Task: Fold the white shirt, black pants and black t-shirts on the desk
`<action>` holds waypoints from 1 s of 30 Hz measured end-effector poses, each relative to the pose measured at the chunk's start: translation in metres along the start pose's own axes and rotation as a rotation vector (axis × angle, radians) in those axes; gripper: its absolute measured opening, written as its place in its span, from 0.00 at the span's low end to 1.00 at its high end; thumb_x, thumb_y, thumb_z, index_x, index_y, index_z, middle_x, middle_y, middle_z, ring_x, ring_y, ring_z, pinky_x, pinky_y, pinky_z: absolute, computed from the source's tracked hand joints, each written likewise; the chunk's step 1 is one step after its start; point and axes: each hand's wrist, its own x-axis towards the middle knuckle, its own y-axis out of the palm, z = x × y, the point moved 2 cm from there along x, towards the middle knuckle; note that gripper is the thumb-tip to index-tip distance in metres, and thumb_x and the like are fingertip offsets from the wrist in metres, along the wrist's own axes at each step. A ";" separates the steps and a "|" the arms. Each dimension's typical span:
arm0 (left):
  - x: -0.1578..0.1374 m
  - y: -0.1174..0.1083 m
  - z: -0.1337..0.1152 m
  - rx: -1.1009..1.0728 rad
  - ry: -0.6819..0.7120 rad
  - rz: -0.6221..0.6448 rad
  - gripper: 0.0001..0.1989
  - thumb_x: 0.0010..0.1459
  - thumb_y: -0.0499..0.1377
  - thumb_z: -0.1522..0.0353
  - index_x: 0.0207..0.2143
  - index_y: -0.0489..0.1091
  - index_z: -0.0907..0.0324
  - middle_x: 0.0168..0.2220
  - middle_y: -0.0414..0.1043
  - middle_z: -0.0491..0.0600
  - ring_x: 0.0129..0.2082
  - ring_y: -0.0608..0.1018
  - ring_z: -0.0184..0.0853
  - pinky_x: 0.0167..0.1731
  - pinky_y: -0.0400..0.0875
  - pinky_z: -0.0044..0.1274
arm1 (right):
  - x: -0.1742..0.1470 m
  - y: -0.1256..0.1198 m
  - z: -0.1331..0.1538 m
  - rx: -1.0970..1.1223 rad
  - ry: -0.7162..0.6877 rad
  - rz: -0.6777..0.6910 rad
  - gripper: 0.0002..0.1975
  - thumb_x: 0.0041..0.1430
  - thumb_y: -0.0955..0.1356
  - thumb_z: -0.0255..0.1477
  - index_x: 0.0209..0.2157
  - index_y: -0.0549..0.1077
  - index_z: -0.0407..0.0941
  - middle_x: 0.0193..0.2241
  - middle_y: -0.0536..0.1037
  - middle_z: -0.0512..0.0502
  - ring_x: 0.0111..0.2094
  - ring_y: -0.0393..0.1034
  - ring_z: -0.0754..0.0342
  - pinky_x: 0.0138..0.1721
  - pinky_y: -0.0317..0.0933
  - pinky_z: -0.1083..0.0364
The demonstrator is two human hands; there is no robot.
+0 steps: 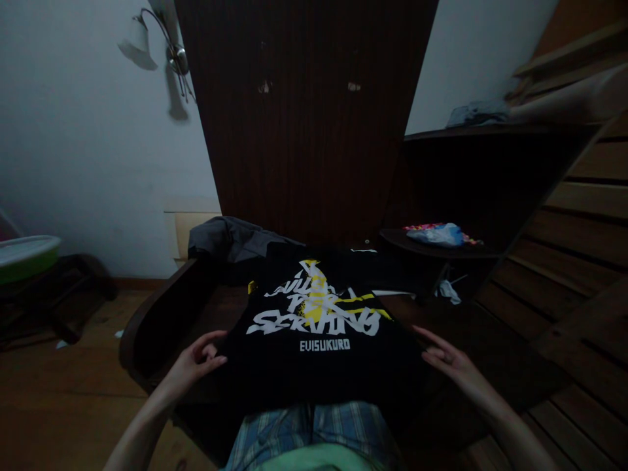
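A black T-shirt [324,373] with white and yellow lettering is spread out in front of me, its near part reaching toward my plaid shorts. My left hand [203,356] pinches the shirt's left edge, fingers curled against the thumb. On the opposite side my right hand [444,356] grips the right edge in the same way. The cloth between both hands looks stretched fairly flat. Its far end lies on the dark wooden surface, where its outline blends into other dark cloth.
Behind the shirt lies a crumpled grey garment [235,237], against a tall dark wooden panel [304,131]. A corner shelf [490,252] on the right holds a blue and white plastic bag [439,234]. At far left stands a green tub [29,258]; a wall lamp [137,42] hangs above.
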 end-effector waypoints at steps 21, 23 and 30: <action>-0.009 0.005 -0.008 0.084 0.017 0.092 0.24 0.37 0.61 0.56 0.37 0.70 0.59 0.18 0.62 0.40 0.22 0.67 0.30 0.27 0.63 0.21 | 0.007 0.004 -0.006 0.024 0.020 -0.015 0.32 0.34 0.72 0.40 0.44 0.70 0.44 0.16 0.66 0.55 0.19 0.61 0.59 0.22 0.57 0.59; -0.008 0.004 -0.006 0.063 0.011 0.073 0.24 0.36 0.61 0.55 0.36 0.70 0.59 0.17 0.62 0.40 0.22 0.67 0.30 0.26 0.63 0.20 | 0.005 0.003 -0.003 0.021 0.026 -0.020 0.34 0.33 0.72 0.42 0.45 0.70 0.44 0.16 0.67 0.54 0.20 0.63 0.58 0.23 0.58 0.58; -0.007 0.002 -0.007 -0.028 0.000 0.040 0.25 0.36 0.61 0.51 0.34 0.69 0.58 0.17 0.59 0.39 0.20 0.64 0.28 0.23 0.60 0.19 | 0.003 0.001 -0.001 0.062 0.032 0.000 0.33 0.35 0.71 0.45 0.44 0.70 0.43 0.18 0.68 0.53 0.23 0.64 0.57 0.28 0.59 0.57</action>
